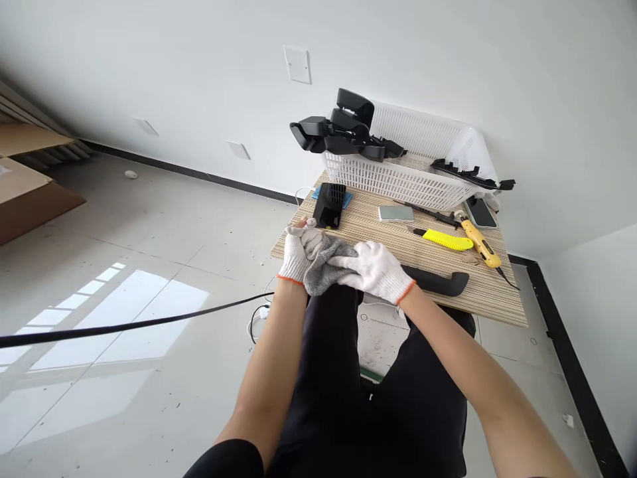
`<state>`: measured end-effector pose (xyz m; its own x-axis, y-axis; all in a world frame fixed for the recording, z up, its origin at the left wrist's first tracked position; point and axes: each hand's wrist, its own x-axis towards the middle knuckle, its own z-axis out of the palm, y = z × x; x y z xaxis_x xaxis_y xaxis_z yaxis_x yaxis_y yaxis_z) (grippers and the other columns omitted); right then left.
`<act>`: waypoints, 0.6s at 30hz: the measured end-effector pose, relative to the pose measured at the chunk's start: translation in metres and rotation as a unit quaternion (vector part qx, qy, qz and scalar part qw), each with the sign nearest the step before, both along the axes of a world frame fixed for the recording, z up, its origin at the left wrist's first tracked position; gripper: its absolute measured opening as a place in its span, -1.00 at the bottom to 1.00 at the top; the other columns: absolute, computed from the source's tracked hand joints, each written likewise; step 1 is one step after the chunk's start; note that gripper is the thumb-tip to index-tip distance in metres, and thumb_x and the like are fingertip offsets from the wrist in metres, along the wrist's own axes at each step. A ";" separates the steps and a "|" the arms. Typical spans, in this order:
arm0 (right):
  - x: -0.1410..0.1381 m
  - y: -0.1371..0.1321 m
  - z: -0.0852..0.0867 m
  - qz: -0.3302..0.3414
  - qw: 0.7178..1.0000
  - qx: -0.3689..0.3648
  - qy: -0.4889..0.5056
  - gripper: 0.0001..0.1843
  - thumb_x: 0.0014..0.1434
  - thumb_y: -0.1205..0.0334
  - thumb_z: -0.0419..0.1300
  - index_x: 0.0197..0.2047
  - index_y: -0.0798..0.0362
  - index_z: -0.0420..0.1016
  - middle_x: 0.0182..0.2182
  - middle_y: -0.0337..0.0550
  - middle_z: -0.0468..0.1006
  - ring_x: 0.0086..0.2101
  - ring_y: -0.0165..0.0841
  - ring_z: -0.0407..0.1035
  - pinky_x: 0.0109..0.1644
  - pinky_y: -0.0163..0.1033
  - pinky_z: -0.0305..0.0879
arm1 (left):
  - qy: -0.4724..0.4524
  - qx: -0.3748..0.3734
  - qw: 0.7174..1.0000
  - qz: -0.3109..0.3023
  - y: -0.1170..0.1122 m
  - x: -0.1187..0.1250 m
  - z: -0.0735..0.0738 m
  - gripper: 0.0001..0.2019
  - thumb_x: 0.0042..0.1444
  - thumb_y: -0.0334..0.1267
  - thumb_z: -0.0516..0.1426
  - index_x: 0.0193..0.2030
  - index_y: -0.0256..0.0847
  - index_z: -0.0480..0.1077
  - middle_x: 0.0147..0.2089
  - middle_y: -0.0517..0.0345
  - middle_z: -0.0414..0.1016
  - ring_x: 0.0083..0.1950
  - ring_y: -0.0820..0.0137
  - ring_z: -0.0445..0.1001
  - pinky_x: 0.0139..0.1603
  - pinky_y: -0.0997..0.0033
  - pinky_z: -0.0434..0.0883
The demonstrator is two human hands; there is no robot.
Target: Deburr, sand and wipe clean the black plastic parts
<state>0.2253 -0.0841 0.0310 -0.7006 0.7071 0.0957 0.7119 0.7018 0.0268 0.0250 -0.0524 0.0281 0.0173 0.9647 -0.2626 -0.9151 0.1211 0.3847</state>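
Both my hands wear white knit gloves with orange cuffs. My left hand (pixel 294 255) is closed round the left end of a grey cloth (pixel 324 262) at the near edge of a small wooden table (pixel 378 229). My right hand (pixel 373 269) lies over the cloth's right side, fingers pressed on it. A long black plastic handle-shaped part (pixel 440 281) lies on the table just right of my right hand; whether the cloth wraps its left end is hidden.
A white plastic basket (pixel 413 172) at the table's back holds several black plastic parts (pixel 343 129). On the table lie a black vented box (pixel 329 204), a grey phone-like slab (pixel 395 213), a yellow-handled tool (pixel 445 239), a yellow electric screwdriver (pixel 480 244) and a phone (pixel 480 212). A black cable (pixel 124 325) crosses the floor at left.
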 end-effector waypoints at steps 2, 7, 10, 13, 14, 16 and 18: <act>-0.019 0.008 0.001 0.002 1.000 0.002 -0.009 -0.32 0.37 -0.39 -0.08 0.43 -0.38 0.29 -0.15 -0.02 0.48 -0.21 -0.22 0.29 -0.12 -0.16 0.16 | 0.010 -0.013 1.000 0.007 -0.001 0.000 0.005 -0.56 0.50 -0.15 -0.05 -0.46 -0.20 0.20 -0.75 0.46 -0.12 -0.82 0.62 -0.10 -0.84 0.60 -0.14; 0.007 0.000 0.002 -0.004 1.000 0.000 -0.006 -0.35 0.35 -0.37 0.01 0.40 -0.40 0.33 -0.12 -0.03 0.49 -0.17 -0.22 0.30 -0.07 -0.15 0.20 | -0.008 0.004 1.000 0.013 0.002 -0.003 0.001 -0.55 0.52 -0.21 -0.12 -0.45 -0.23 0.24 -0.76 0.48 -0.15 -0.83 0.64 -0.15 -0.83 0.63 -0.16; 0.057 -0.020 0.005 0.000 1.000 0.001 0.013 -0.42 0.34 -0.32 0.10 0.33 -0.37 0.45 -0.05 -0.04 0.52 -0.09 -0.19 0.35 0.04 -0.07 0.28 | -0.020 0.032 0.999 0.003 0.005 -0.007 -0.009 -0.53 0.52 -0.18 -0.15 -0.43 -0.25 0.29 -0.76 0.48 -0.15 -0.84 0.65 -0.17 -0.84 0.63 -0.17; 0.118 -0.045 0.006 -0.031 0.999 0.029 0.029 -0.58 0.37 -0.17 0.15 0.20 -0.32 0.60 0.13 -0.02 0.48 0.11 -0.10 0.34 0.26 0.05 0.26 | -0.021 0.049 0.999 -0.012 0.006 -0.011 -0.016 -0.54 0.51 -0.14 -0.12 -0.42 -0.23 0.29 -0.76 0.46 -0.13 -0.83 0.64 -0.17 -0.84 0.61 -0.17; 0.139 -0.053 0.004 -0.051 0.997 0.046 0.033 -0.60 0.39 -0.15 0.13 0.14 -0.29 0.65 0.17 0.00 0.46 0.18 -0.05 0.31 0.33 0.12 0.22 | -0.017 0.051 0.998 -0.013 0.006 -0.012 -0.017 -0.56 0.50 -0.14 -0.10 -0.42 -0.22 0.29 -0.75 0.46 -0.13 -0.82 0.64 -0.18 -0.84 0.61 -0.17; 0.176 -0.069 -0.003 -0.081 0.994 0.067 0.044 -0.57 0.42 -0.14 0.06 0.06 -0.25 0.70 0.21 0.00 0.43 0.23 0.00 0.31 0.36 0.22 0.22 | -0.006 0.050 0.999 -0.016 0.005 -0.013 -0.016 -0.58 0.49 -0.14 -0.06 -0.43 -0.20 0.29 -0.75 0.47 -0.13 -0.81 0.63 -0.21 -0.83 0.60 -0.17; 0.202 -0.081 -0.012 -0.129 0.987 0.074 0.057 -0.51 0.43 -0.16 -0.01 0.02 -0.22 0.72 0.26 -0.02 0.39 0.24 0.02 0.31 0.29 0.22 0.35 | 0.005 0.049 0.999 -0.013 0.004 -0.012 -0.014 -0.57 0.50 -0.15 -0.08 -0.43 -0.20 0.28 -0.76 0.47 -0.14 -0.81 0.63 -0.24 -0.83 0.60 -0.18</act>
<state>0.4273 -0.1651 0.0188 -0.4775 0.8330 0.2794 0.8708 0.4910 0.0243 0.0127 -0.0486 0.0144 0.0409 0.9852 -0.1663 -0.9081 0.1061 0.4051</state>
